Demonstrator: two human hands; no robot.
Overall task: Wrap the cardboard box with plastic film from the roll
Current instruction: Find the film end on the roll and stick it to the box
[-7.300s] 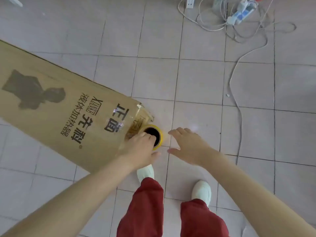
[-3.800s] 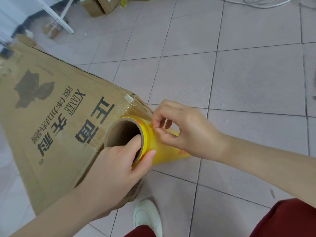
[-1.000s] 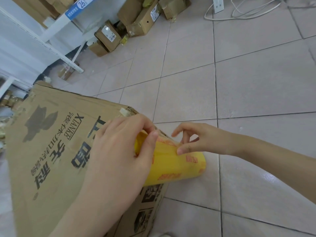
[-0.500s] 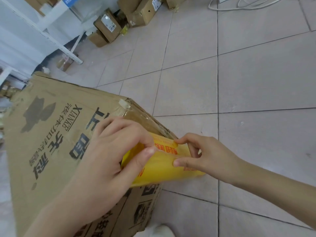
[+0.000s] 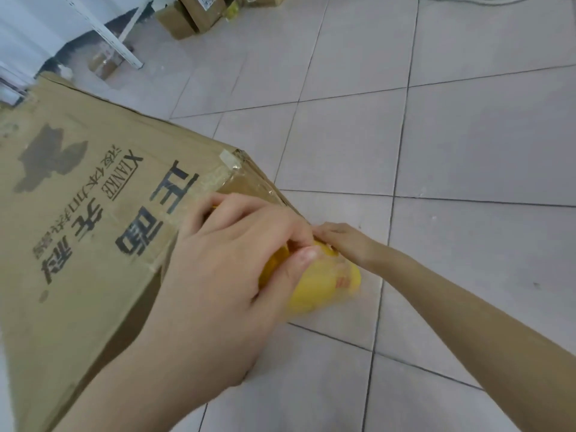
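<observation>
Brown box, yellow roll, pale grey tiled floor.

The box point(image 5: 87, 232) is plain kraft brown, printed in black: large Chinese characters, the word XIANKE in Latin capitals with a thin black rule beside it, and a dark grey silhouette blotch farther from the roll. Near the roll, its corner carries glossy clear film and a whitish tape patch. The roll point(image 5: 324, 283) beside the box is bright yellow with small orange-red markings, too blurred to read. The floor point(image 5: 467, 151) around the box is pale grey square tiles with dark grout lines. Beyond the box lie small boxes point(image 5: 187, 14) in the same brown, with white labels, and a white frame point(image 5: 124, 48).
</observation>
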